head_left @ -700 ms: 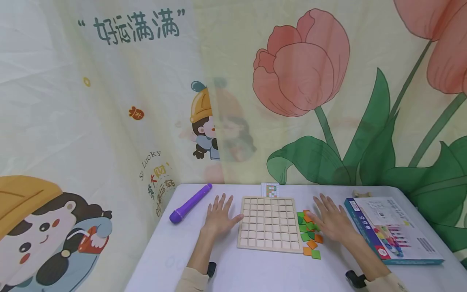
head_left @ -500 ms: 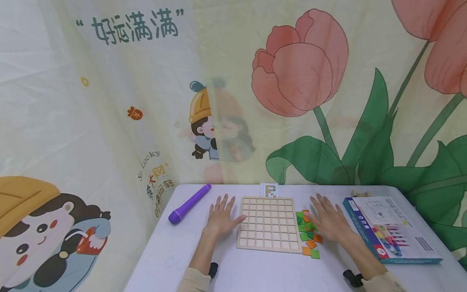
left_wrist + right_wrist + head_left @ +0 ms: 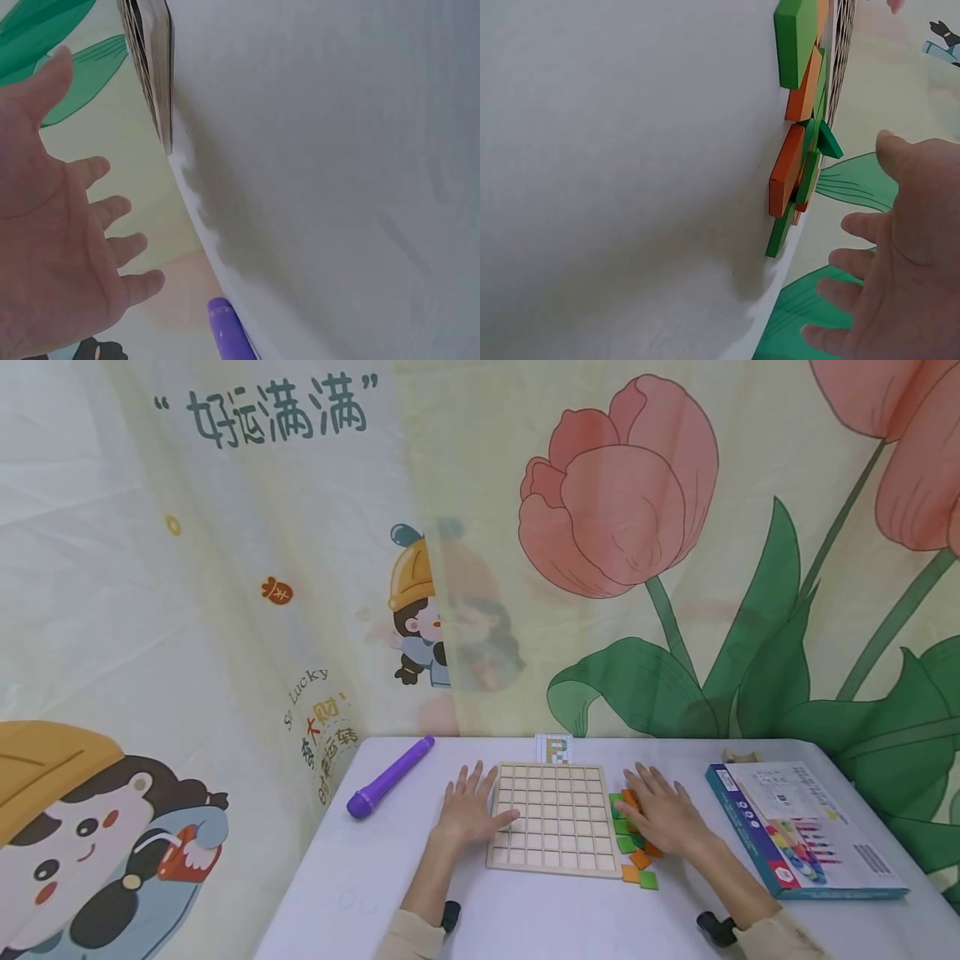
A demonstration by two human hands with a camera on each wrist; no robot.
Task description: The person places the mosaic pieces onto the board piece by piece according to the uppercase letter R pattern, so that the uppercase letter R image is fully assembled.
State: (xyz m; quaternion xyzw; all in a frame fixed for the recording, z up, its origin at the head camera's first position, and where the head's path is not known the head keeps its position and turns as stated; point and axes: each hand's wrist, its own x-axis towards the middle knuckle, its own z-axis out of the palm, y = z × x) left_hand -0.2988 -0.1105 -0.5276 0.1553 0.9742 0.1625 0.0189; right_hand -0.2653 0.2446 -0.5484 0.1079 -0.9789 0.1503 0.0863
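Observation:
A pale wooden grid board (image 3: 555, 818) lies on the white table with its square cells bare. My left hand (image 3: 467, 810) hovers at the board's left edge, fingers spread and thumb over the outer cells; in the left wrist view its palm shows with nothing in it. On the other side, my right hand (image 3: 663, 808) is held above the green and orange square tiles (image 3: 630, 874), fingers spread and partly covering them. The right wrist view shows several tiles (image 3: 787, 169) heaped on the table, apart from the fingers.
A small card with a coloured grid pattern (image 3: 555, 749) lies behind the board. To the left is a purple microphone-shaped stick (image 3: 390, 778). A flat printed box (image 3: 810, 831) lies at the right, with a small beige object (image 3: 742, 757) behind it. A printed curtain (image 3: 480, 610) hangs behind the table.
Both hands have moved inward: the left one to the right, its thumb now farther over the board, and the right one to the left, over more of the tiles. The objects stay put.

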